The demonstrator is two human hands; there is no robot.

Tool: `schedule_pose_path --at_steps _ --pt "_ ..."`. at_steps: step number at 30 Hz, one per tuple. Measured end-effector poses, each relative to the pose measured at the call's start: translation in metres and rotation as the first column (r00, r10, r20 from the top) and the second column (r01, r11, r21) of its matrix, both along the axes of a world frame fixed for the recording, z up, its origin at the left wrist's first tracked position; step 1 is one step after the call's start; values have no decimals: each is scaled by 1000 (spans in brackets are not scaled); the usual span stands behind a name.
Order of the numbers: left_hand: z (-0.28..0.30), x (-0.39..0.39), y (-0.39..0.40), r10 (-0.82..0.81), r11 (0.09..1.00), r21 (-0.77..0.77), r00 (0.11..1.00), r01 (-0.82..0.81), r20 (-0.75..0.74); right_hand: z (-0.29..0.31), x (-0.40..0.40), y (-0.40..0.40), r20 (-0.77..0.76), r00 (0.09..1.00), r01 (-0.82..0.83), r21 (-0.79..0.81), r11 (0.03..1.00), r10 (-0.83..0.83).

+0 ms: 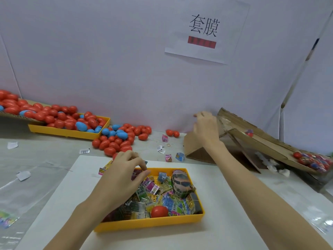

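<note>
Lower centre, your left hand (124, 170) curls its fingers over the printed film wrappers (153, 186) in the yellow plastic tray (149, 225); whether they pinch one, I cannot tell. Centre right, your right hand (207, 130), fingers loosely spread and empty, is at the brown cardboard chute (270, 141).

Your yellow tray (149, 225) holds multicoloured barcode-printed sleeves (153, 186) and one red egg (159, 211); beyond the tray, a heap of red and blue eggs (115, 139).

Bright, even indoor light, soft faint shadows, slight blur, wide-angle bending at edges
</note>
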State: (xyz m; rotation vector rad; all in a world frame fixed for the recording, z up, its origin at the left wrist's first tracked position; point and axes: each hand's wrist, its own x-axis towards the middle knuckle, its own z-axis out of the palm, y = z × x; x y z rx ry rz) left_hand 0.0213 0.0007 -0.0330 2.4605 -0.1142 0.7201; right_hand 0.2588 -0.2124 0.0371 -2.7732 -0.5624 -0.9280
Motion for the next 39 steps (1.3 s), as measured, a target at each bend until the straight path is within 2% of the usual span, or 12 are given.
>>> schedule_pose_path --at_steps 3,7,10,13,15,18,22,24,29,32,35,39 --pt "-5 0 3 -19 994 107 999 23 -32 -19 10 39 -283 946 -165 1 986 158" --pt "-6 2 2 -25 979 205 999 16 43 -50 38 70 -501 852 -263 -165 951 149" --pt "-2 4 1 -9 967 255 994 -20 111 -71 61 79 -482 871 -228 -230 946 93" --pt "-1 4 2 -12 958 284 990 -28 138 -81 71 82 -381 923 -135 -194 972 52" --pt "-2 5 3 -9 959 283 989 -34 148 -83 70 82 -347 934 -129 -96 987 89" --pt "-3 4 5 6 964 263 990 -44 143 -78 47 80 -363 901 -182 179 967 237" --pt "-4 5 3 -10 972 233 991 -23 137 -57 -10 63 -377 837 -238 404 883 398" --pt "-4 5 0 -43 985 172 990 19 135 -51 -52 45 -370 776 -280 524 805 510" --pt "1 2 -15 -274 960 -32 959 277 68 -56 -151 9 -347 598 -288 749 597 723" --pt "3 -1 -21 -383 923 1 918 385 107 -59 -173 2 -355 575 -266 770 579 737" --pt "3 -2 -22 -340 940 93 924 328 176 -61 -178 4 -392 556 -277 744 608 733" --pt "4 -4 -24 -307 940 207 936 270 174 -63 -176 3 -421 545 -323 692 645 725"
